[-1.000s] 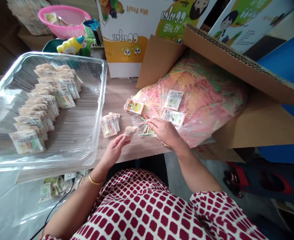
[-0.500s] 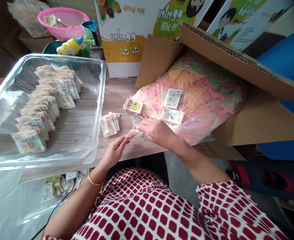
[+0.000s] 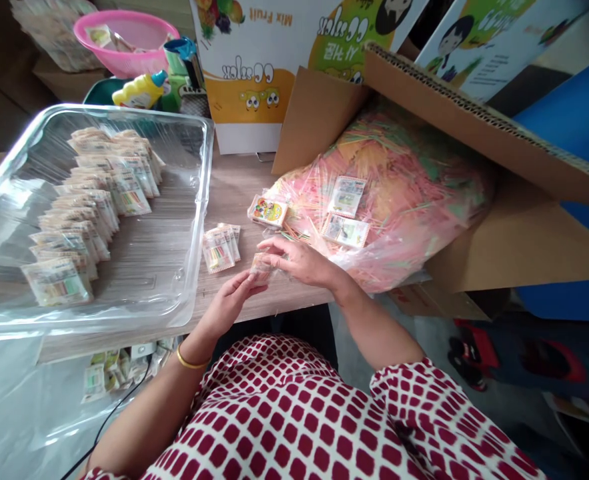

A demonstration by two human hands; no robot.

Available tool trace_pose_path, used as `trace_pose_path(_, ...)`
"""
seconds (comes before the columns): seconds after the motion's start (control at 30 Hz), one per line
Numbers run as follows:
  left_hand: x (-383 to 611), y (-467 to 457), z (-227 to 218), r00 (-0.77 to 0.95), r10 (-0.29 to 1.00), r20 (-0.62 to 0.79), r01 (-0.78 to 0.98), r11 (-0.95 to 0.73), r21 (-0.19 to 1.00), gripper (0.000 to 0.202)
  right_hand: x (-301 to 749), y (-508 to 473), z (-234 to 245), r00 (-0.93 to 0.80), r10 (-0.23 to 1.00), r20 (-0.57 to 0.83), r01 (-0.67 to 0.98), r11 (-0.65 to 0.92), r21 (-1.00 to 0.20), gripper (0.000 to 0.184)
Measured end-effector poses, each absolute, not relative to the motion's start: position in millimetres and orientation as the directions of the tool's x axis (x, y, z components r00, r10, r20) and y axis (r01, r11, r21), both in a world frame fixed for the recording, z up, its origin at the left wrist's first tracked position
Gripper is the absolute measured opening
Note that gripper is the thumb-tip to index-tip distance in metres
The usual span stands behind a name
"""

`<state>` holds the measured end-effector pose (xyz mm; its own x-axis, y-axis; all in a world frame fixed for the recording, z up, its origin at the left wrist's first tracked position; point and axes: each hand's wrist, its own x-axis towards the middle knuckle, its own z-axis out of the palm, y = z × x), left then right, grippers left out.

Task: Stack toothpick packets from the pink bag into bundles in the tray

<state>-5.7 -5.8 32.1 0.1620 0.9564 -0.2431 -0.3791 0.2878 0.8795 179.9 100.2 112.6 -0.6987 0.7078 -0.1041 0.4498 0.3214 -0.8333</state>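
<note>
My left hand [image 3: 231, 301] pinches a small clear packet [image 3: 261, 265] of coloured sticks just above the wooden table [image 3: 241, 183]. My right hand [image 3: 301, 261] meets it from the right, fingers closed on the same packet. A short stack of filled packets [image 3: 220, 247] lies on the table just left of my hands. To the right a big clear bag of loose coloured sticks [image 3: 404, 180] spills from a cardboard box [image 3: 519, 240], with two printed cards [image 3: 347, 213] on top and a small colourful card [image 3: 268, 211] at its near edge.
A clear plastic tray [image 3: 194, 200] on the left holds rows of several filled packets [image 3: 84, 207]. Behind stand a printed carton [image 3: 254, 73], a pink basin [image 3: 124, 30] and a yellow bottle [image 3: 137, 93]. More packets [image 3: 109, 373] lie below the table edge.
My right hand has moved left from the loose sticks at the bag's edge to the packet in my left hand, and both hands now hold it.
</note>
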Motion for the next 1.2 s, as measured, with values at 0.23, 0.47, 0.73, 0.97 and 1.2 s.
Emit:
trace_pose_path(0.23,-3.7,-3.8,36.4,0.154,0.942,-0.297,-0.429,0.334,0.839,0.03,172.5,101.8,87.7,-0.617,0.783,-0.074,0.242,0.1,-0.965,0.034)
trace_pose_path(0.47,-8.4,-9.8,27.9,0.009,0.962,-0.272,-0.345,0.258,0.903,0.035,160.8,106.4,74.4,-0.654,0.744,-0.135,0.415,0.205,-0.886,0.017)
trace_pose_path(0.73,-18.8,-44.7,8.8,-0.185,0.919,0.349,0.774,-0.083,0.628,0.054,89.6,138.0,59.9,-0.654,0.741,-0.152,0.502,0.275,-0.82,0.019)
trace_pose_path(0.97,-16.3,-33.1,-8.0,-0.078,0.957,0.278,0.923,-0.036,0.383,0.072,66.1,122.7,45.7,-0.491,0.87,-0.029,0.617,0.324,-0.717,0.034)
trace_pose_path(1.2,-15.5,-25.8,-9.3,-0.106,0.951,0.289,0.912,-0.024,0.41,0.07,164.8,98.0,70.8,-0.473,0.872,0.126,0.684,0.453,-0.571,0.017)
